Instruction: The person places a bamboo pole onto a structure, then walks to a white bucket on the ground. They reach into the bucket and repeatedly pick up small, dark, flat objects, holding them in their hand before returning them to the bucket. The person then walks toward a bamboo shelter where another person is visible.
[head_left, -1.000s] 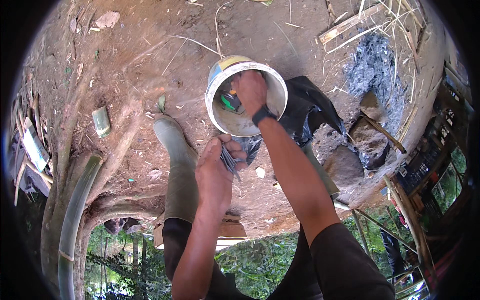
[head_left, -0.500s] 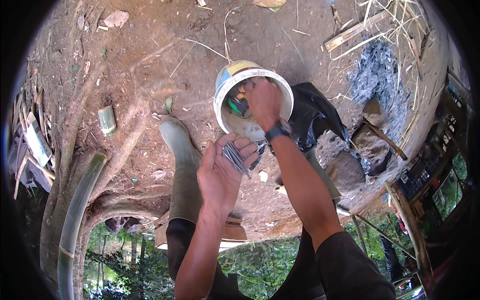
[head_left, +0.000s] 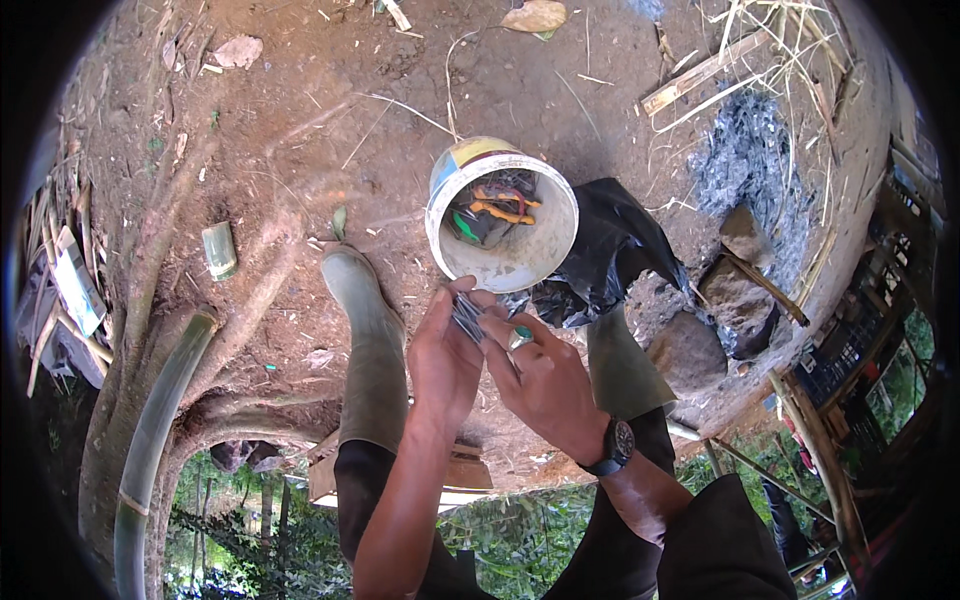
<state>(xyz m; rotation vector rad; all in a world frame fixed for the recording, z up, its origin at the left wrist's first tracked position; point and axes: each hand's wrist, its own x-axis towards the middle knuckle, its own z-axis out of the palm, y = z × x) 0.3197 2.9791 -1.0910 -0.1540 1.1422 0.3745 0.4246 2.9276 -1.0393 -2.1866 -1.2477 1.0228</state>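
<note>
My left hand (head_left: 447, 352) is cupped around a small bundle of grey nails (head_left: 467, 314), palm up. My right hand (head_left: 548, 385), with a green-stoned ring and a dark wristwatch (head_left: 618, 446), has its bent fingers on the same nails; its fingertips are partly hidden among them. Just beyond both hands a white bucket (head_left: 510, 270) stands on the dirt, its mouth toward me. Inside it lie tools with orange-yellow handles (head_left: 503, 205), a green piece (head_left: 464, 226) and darker items that I cannot make out.
Black plastic sheeting (head_left: 612, 235) lies right of the bucket. Beyond it are rocks (head_left: 690, 352) and grey ash (head_left: 742, 150). My boots (head_left: 362, 300) stand either side of the hands. A short bamboo piece (head_left: 219, 251) and a long bamboo pole (head_left: 165, 430) are at left, near tree roots.
My right hand has come out of the bucket, back toward me, and now meets the nails in my left hand. The bucket's contents show more fully.
</note>
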